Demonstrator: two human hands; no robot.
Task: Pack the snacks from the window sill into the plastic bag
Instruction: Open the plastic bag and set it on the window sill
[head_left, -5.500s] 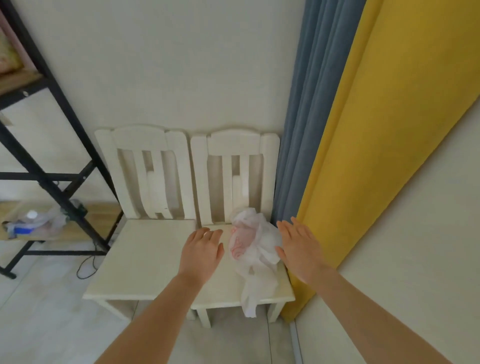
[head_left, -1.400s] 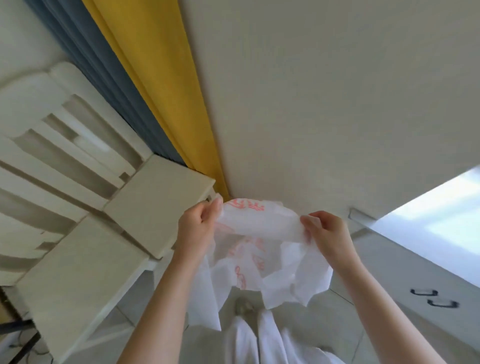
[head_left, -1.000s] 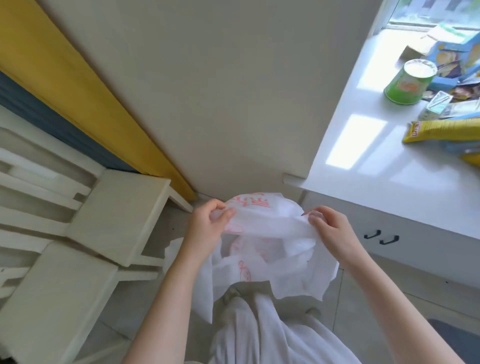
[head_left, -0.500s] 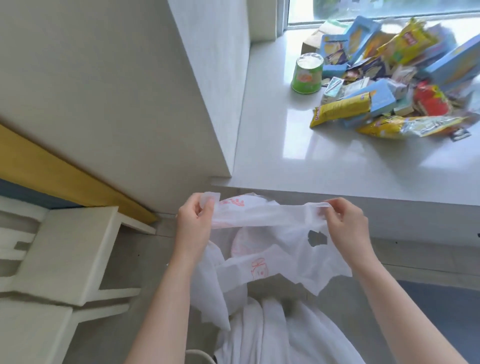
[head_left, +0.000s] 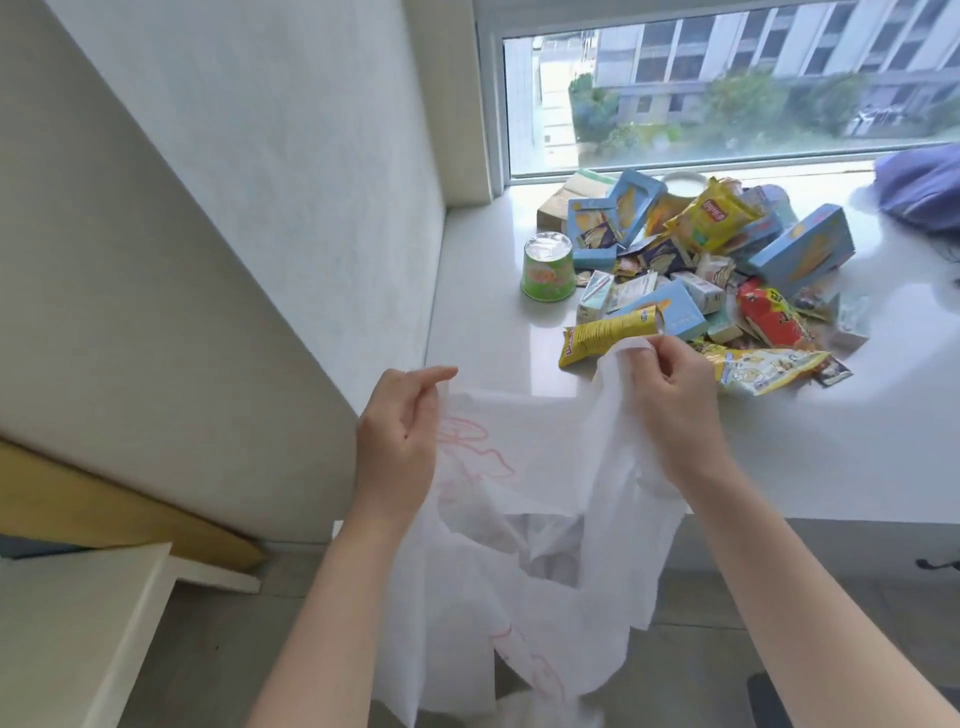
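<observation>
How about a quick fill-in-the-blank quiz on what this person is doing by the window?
1. The left hand and right hand hold up a plastic bag that is ____ with red print.
2. Just beyond the right hand lies a long ____ packet.
3. The cup at the left edge of the snack pile is ____.

Missing words: white; yellow; green.
</observation>
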